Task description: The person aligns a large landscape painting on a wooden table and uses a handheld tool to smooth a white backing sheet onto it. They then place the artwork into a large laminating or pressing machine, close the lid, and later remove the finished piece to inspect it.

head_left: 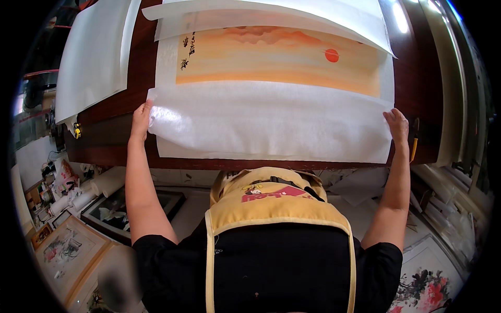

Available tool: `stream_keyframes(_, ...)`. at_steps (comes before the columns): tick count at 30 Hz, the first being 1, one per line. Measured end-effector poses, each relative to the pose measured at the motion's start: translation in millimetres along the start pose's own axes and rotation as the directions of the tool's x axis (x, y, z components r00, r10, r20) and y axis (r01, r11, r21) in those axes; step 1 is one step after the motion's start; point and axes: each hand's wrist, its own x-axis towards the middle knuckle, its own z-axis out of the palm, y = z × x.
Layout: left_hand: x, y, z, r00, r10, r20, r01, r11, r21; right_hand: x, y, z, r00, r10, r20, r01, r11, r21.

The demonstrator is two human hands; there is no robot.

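The left hand [140, 121] and the right hand [397, 125] pinch the two sides of a thin, shiny white paper sheet [271, 121] on the dark brown wooden table [416, 83], its near part looking covered, the flat orange painting's [276, 60] middle left bare.

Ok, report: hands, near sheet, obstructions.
Left hand pinching left edge of white sheet; right hand at right edge. Sheet nearside of orange painting. Yellow-handled tool beside right hand, off sheet.
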Motion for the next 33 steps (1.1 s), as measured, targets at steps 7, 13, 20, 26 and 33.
stream_keyframes(7, -27, -8, -20, 0.951, 0.130, 0.279, -0.040, 0.951, -0.307, -2, 34, 31, 0.974, 0.223, 0.046, -0.216, 0.842, 0.495)
stream_keyframes(13, -39, -11, -11, 0.995, 0.095, 0.033, -0.094, 0.995, -0.020, -10, 62, 52, 0.940, 0.303, 0.160, -0.332, 0.693, 0.639)
stream_keyframes(20, -22, -5, -5, 0.997, 0.027, 0.065, -0.050, 0.920, 0.388, -16, 46, 41, 0.912, 0.378, 0.157, -0.386, 0.666, 0.639)
stream_keyframes(26, 14, -21, 2, 0.995, 0.098, -0.035, -0.081, 0.940, 0.332, 0, 62, 45, 0.909, 0.416, 0.031, -0.305, 0.613, 0.729)
stream_keyframes(33, 34, -39, -7, 0.992, 0.074, -0.099, -0.039, 0.947, 0.318, 13, 43, 38, 0.830, 0.558, -0.003, -0.403, 0.603, 0.689)
